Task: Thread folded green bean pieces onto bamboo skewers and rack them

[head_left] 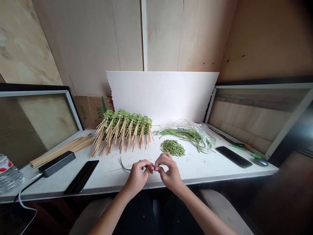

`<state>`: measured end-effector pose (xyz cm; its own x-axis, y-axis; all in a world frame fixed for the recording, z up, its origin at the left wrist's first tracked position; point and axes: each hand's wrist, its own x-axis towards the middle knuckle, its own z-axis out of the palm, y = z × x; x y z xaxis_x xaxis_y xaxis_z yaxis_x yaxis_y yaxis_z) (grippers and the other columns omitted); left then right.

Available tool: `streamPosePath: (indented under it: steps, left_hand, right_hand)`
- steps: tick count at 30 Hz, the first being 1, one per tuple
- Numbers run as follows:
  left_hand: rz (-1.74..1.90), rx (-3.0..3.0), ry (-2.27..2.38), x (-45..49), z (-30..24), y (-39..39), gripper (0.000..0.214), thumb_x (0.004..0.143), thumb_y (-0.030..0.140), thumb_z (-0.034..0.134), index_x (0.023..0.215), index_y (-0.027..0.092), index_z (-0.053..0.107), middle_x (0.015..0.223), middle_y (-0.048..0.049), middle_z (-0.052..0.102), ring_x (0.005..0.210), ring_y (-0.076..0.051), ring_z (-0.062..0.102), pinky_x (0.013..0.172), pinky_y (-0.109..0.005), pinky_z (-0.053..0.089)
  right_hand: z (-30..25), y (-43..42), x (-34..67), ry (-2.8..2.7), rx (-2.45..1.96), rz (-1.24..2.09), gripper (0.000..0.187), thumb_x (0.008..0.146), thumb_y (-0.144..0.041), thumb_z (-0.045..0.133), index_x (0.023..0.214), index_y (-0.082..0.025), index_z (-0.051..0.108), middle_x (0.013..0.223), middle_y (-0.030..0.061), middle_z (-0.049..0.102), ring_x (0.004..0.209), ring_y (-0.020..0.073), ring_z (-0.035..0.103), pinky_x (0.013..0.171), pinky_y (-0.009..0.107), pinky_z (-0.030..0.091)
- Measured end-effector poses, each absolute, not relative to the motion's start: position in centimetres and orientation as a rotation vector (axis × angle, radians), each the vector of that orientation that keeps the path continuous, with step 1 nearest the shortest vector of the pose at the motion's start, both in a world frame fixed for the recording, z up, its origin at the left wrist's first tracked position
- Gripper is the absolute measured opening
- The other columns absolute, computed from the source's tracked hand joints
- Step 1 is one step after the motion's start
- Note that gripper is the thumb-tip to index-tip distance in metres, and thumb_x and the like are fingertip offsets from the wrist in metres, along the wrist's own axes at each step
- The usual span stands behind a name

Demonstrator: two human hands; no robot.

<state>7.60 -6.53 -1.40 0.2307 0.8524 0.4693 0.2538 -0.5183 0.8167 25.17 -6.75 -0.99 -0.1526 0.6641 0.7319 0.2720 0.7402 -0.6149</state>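
Close together over the table's front edge, my left hand [140, 174] and my right hand [169, 170] pinch a green long bean [124, 167]. Its free end curves out to the left past my left hand; the part between my fingertips is mostly hidden. Under that free end lies a thin bamboo skewer [116, 169]. Just beyond my right hand is a heap of short cut bean pieces [172, 148]. Farther back on the right, uncut long beans [179, 133] spill from a clear plastic bag [204, 132]. Finished-looking skewers threaded with bean pieces [127, 121] are stacked at the back left.
Bare bamboo skewers [66, 147] lie at the left, near a black box [57, 163] with a cable and a black phone [81, 177]. A water bottle [9, 174] stands far left. Another dark phone [234, 157] and a mouse [260, 161] lie right. A white board [161, 96] stands behind.
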Motion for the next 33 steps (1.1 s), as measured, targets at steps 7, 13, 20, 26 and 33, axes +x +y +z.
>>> streamPosePath:
  steps: [7, 13, 20, 26, 33]
  left_hand:
    - [1.273, 1.759, 0.897, 7.3, -1.4, -6.1, 0.029, 0.097, 0.036, 0.061, 0.081, 0.014, 0.071, 0.069, -0.003, 0.064, 0.062, -0.014, 0.055, 0.061, -0.024, 0.044]
    - [1.308, 1.858, 1.034, 6.6, -1.6, -5.3, 0.033, 0.102, 0.039, 0.053, 0.105, 0.017, 0.077, 0.088, -0.0075, 0.069, 0.073, -0.016, 0.059, 0.07, -0.028, 0.049]
    - [1.207, 1.85, 1.091, 6.8, -2.7, -4.9, 0.031, 0.1, 0.038, 0.055, 0.114, 0.018, 0.073, 0.092, -0.0086, 0.075, 0.078, -0.019, 0.064, 0.078, -0.033, 0.054]
    - [1.218, 1.797, 1.09, 6.7, -2.9, -4.8, 0.027, 0.097, 0.035, 0.06, 0.115, 0.018, 0.069, 0.089, -0.0072, 0.078, 0.07, -0.018, 0.068, 0.075, -0.034, 0.056]
    - [1.231, 1.813, 1.113, 6.6, -2.6, -4.9, 0.034, 0.086, 0.026, 0.075, 0.119, 0.021, 0.069, 0.084, -0.0033, 0.08, 0.081, -0.022, 0.075, 0.086, -0.036, 0.057]
  right_hand:
    - [-1.8, -5.5, 25.4, -1.555, -0.772, 0.667, 0.013, 0.089, -0.037, 0.076, 0.083, -0.025, 0.077, 0.08, 0.0045, 0.069, 0.083, 0.0241, 0.058, 0.076, 0.037, 0.047]
    - [-3.6, -2.1, 29.1, -1.748, -1.135, 0.24, 0.025, 0.098, -0.037, 0.06, 0.097, -0.026, 0.082, 0.086, 0.0101, 0.073, 0.091, 0.0306, 0.058, 0.082, 0.045, 0.047]
    - [-6.9, -0.4, 30.3, -1.868, -1.275, 0.122, 0.014, 0.091, -0.023, 0.069, 0.088, -0.027, 0.082, 0.087, 0.0069, 0.077, 0.099, 0.0327, 0.059, 0.088, 0.045, 0.047]
    - [-5.2, -1.3, 29.7, -1.876, -1.167, 0.2, 0.028, 0.101, -0.036, 0.056, 0.1, -0.026, 0.082, 0.091, 0.0109, 0.075, 0.094, 0.0315, 0.062, 0.085, 0.047, 0.049]
    - [-2.5, -3.8, 27.4, -1.907, -0.879, 0.66, 0.027, 0.096, -0.049, 0.067, 0.105, -0.027, 0.079, 0.097, 0.0065, 0.078, 0.091, 0.0228, 0.065, 0.074, 0.033, 0.05]
